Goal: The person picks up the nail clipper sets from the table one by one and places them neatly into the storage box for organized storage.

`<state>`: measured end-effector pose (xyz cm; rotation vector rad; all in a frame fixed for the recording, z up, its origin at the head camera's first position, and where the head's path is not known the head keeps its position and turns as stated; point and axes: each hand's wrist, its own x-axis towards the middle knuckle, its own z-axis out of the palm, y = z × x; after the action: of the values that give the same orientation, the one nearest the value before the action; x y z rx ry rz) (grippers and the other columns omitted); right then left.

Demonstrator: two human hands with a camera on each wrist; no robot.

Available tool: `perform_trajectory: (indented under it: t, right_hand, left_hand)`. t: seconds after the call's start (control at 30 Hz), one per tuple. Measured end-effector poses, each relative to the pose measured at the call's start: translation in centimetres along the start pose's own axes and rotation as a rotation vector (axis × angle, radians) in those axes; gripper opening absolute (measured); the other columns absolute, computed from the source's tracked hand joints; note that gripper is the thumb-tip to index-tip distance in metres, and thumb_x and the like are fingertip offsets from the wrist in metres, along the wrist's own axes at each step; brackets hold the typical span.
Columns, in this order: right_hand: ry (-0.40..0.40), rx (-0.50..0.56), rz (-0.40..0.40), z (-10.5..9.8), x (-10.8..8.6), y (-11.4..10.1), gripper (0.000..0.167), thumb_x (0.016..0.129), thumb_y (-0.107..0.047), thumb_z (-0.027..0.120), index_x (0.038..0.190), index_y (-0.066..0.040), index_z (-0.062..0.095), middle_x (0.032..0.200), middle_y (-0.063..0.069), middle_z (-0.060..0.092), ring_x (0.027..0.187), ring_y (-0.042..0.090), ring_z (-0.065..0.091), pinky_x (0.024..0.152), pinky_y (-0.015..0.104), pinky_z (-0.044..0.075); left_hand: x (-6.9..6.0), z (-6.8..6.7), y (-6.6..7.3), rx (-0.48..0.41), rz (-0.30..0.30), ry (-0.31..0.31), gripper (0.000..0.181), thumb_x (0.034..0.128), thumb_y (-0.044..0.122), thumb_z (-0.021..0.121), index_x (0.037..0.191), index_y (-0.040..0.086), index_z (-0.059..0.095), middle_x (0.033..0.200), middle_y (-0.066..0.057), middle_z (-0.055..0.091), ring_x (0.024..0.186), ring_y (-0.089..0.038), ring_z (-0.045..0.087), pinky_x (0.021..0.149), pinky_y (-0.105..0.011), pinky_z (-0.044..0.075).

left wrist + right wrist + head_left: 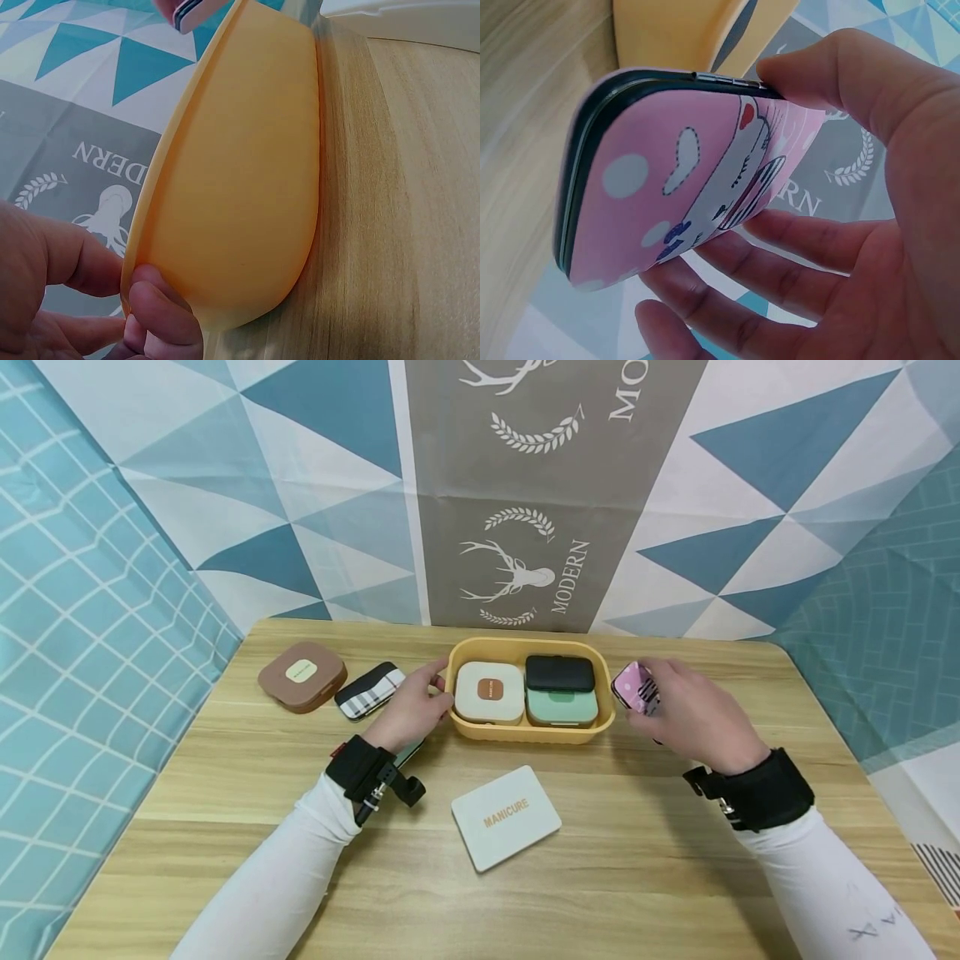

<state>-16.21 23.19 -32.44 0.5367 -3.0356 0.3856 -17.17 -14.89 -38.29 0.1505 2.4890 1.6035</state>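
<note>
My left hand pinches the left end of a yellow plastic basket, with thumb and fingertips on its rim in the left wrist view. Inside the basket lie a cream square case, a mint green case and a black case on top of the green one. Just right of the basket, my right hand holds a pink hinged case by its edges, above the table. White spots and a cartoon animal decorate its cover. The palm side of the right hand is hidden in the head view.
A brown rounded case and a black-and-white checked case lie at the left. Partly under my left wrist is a dark green item. A white case marked MANICURE lies in front of the basket. Patterned cloth hangs behind.
</note>
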Motion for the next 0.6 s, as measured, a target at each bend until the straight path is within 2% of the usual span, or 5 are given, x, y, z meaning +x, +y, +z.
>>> perform_trajectory:
  t: [0.3, 0.6]
  right_hand:
    - [0.036, 0.018, -0.064, 0.1, 1.2, -0.8, 0.073, 0.086, -0.027, 0.081, 0.146, 0.004, 0.054, 0.135, 0.028, 0.060, 0.112, 0.040, 0.063, 0.089, 0.059, 0.056]
    - [0.057, 0.019, -0.130, 0.3, 2.5, -1.5, 0.072, 0.084, -0.025, 0.080, 0.145, 0.002, 0.056, 0.136, 0.025, 0.062, 0.116, 0.039, 0.064, 0.094, 0.057, 0.055]
  left_hand:
    - [0.0, 0.0, -0.1, 0.001, -0.002, -0.004, 0.068, 0.1030, 0.001, 0.052, 0.167, 0.002, 0.029, 0.116, -0.017, 0.051, 0.076, -0.023, 0.057, 0.059, -0.027, 0.045]
    - [0.2, 0.0, -0.2, 0.007, 0.000, -0.003, 0.067, 0.1030, 0.001, 0.053, 0.167, 0.003, 0.030, 0.117, -0.017, 0.052, 0.073, -0.021, 0.057, 0.058, -0.027, 0.046]
